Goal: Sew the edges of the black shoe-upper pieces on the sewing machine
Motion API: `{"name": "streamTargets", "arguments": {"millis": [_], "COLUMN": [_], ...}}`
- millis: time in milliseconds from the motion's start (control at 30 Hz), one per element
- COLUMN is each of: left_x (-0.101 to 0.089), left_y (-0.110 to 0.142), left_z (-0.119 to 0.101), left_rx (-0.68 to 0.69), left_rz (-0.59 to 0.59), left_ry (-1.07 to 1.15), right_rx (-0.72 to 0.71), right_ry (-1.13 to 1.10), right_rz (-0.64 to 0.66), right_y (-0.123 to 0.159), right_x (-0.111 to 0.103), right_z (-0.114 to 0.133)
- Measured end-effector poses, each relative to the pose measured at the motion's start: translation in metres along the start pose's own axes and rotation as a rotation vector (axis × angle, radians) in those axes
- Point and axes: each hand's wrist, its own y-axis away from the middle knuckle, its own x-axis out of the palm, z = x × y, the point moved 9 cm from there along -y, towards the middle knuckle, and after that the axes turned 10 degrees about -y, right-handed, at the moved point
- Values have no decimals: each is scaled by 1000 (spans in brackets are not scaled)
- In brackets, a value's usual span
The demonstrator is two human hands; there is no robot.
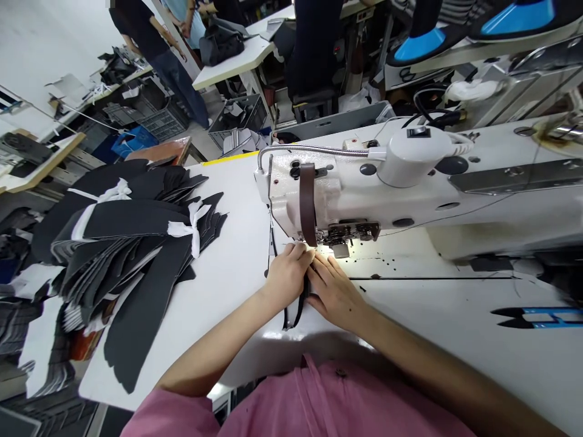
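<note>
A narrow black strip (300, 306) hangs down in a loop between my hands, in front of a white sewing machine (291, 194). My left hand (286, 273) is closed, its bent fingers pinching the strip's upper part close under the machine's head. Lying flatter, my right hand (336, 295) has its fingers stretched towards the needle area, with fingertips and thumb beside the strip. The fingertips of both hands nearly meet. A brown band (308, 203) runs down the machine's front above them. My fingers and the machine head hide the strip's far end and the needle.
Tied bundles of dark cut pieces (132, 218) lie on the white table (241, 243) at left. Blue thread snips (542, 317) rest at right. Blue-based thread cones (419, 44) stand behind. Beyond are grey crates (166, 118) and a standing person (159, 60).
</note>
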Motion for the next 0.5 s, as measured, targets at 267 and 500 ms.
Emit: {"name": "streamTargets", "arguments": {"millis": [267,500], "left_x": [2,4], "left_y": [-10,-13], "left_z": [7,11], "left_rx": [43,39], "left_rz": [-40,-45], "left_ry": [62,115], "right_rx": [16,16], "right_ry": [-1,-4], "right_rz": [-1,10], "right_y": [1,1], "right_x": [4,5], "right_z": [-3,-6]}}
